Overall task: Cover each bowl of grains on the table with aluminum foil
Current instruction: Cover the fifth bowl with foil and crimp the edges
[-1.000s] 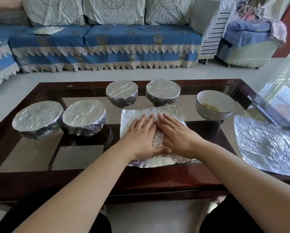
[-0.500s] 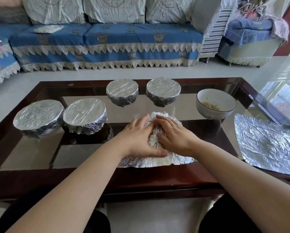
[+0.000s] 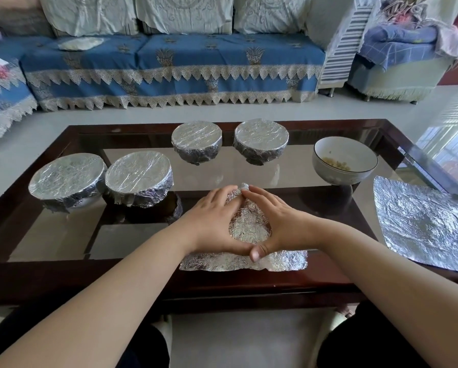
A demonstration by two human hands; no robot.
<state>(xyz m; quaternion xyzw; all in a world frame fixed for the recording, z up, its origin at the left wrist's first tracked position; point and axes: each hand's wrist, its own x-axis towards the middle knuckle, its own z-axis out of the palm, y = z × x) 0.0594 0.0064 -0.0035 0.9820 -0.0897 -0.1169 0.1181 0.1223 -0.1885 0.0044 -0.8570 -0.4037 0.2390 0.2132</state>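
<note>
A crumpled sheet of aluminum foil [image 3: 250, 228] is draped over a bowl at the front middle of the glass table; the bowl itself is hidden under it. My left hand [image 3: 213, 224] and my right hand [image 3: 285, 224] cup the foil from either side. Thumbs and forefingers ring the top and press the foil down, and the fingertips meet at the far side. The foil's front edge [image 3: 281, 261] still lies flat on the glass. An uncovered white bowl [image 3: 336, 175] with yellow grains [image 3: 334, 163] stands at the right. Several foil-covered bowls [image 3: 138, 176] stand to the left and behind.
A spare flat foil sheet [image 3: 421, 224] lies at the table's right end. The table has a dark wooden frame [image 3: 63, 277] around glass. A blue sofa [image 3: 169, 62] lies beyond, with pale floor between it and the table.
The foil lay flat under both palms before. Both hands have since folded its far and side edges down and spread apart around the bowl.
</note>
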